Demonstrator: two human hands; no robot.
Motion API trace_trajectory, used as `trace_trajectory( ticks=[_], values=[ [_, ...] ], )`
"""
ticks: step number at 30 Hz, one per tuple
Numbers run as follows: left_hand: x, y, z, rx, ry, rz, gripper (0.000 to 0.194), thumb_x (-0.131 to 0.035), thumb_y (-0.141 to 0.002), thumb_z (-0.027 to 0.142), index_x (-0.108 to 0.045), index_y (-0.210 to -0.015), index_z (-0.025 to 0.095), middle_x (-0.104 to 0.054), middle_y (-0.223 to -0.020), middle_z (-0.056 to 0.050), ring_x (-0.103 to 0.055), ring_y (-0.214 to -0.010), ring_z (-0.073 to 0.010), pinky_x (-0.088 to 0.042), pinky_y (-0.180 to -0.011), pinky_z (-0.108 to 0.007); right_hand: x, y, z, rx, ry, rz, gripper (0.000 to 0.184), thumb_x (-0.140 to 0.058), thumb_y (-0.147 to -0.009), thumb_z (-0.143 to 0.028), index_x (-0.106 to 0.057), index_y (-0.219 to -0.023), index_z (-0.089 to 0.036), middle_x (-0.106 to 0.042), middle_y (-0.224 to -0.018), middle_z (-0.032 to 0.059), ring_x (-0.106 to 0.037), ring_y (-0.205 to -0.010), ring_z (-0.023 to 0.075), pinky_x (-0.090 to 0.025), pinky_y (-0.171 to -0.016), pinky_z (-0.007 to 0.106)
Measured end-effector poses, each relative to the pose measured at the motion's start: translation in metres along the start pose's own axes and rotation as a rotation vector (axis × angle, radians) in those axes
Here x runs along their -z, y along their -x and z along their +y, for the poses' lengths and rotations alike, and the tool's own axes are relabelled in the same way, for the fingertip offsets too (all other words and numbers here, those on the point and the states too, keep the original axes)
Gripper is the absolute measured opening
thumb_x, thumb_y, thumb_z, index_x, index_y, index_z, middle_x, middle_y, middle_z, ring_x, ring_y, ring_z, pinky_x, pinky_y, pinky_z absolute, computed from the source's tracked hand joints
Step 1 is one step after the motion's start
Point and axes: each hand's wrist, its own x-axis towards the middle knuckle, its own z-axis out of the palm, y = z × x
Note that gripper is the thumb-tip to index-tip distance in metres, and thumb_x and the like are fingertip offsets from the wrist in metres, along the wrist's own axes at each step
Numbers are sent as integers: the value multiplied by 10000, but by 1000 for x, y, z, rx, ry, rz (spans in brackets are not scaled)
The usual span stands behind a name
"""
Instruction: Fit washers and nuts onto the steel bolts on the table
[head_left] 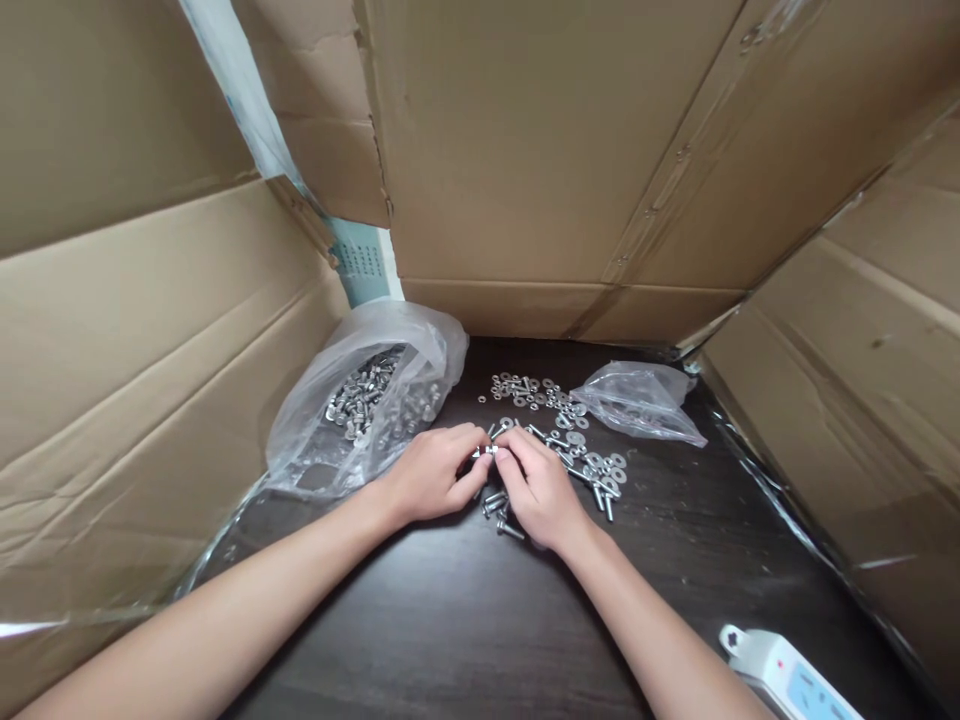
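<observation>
My left hand (435, 472) and my right hand (538, 487) meet over a dark wooden table (465, 620). Both are closed in a pinch on one small silver bolt (486, 451) held between the fingertips. Loose bolts (499, 508) lie just under my hands. Washers and nuts (534, 392) are scattered behind and to the right of my right hand. A clear plastic bag of bolts (367, 400) lies open to the left of my left hand.
A smaller, nearly flat clear bag (641, 402) lies at the right rear. Cardboard walls (135, 350) stand on the left, back and right of the table. A white power strip (784, 675) sits at the front right corner.
</observation>
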Motion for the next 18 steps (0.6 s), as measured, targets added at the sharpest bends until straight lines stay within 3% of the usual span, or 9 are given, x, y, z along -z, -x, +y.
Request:
trace_trajectory(
  ticks=[6,12,18],
  values=[
    [0,0,1,8,-3,4,182,-452,-988,299,-591,-937,192,-626,-797,-23,-578,-695,-172,-424,-663,-297,0,0,-1,-2,0,-2,250,-403,-1045,-249,-521,-825,-229,-582,-820,24,-565,-780,191,-445,-726,325],
    [0,0,1,25,5,5,198,-444,-993,305,-591,-922,193,-628,-792,-25,-581,-692,-170,-434,-659,-291,1,1,0,-6,4,21,89,-465,-990,-206,-545,-960,-230,-625,-930,42,-598,-862,205,-461,-776,338],
    [1,0,1,2,9,-14,184,-457,-986,299,-590,-919,191,-617,-789,-23,-577,-692,-170,-433,-663,-290,1,0,-1,0,0,-3,169,-433,-1013,-221,-537,-880,-228,-598,-864,31,-584,-811,195,-454,-750,331]
  ],
)
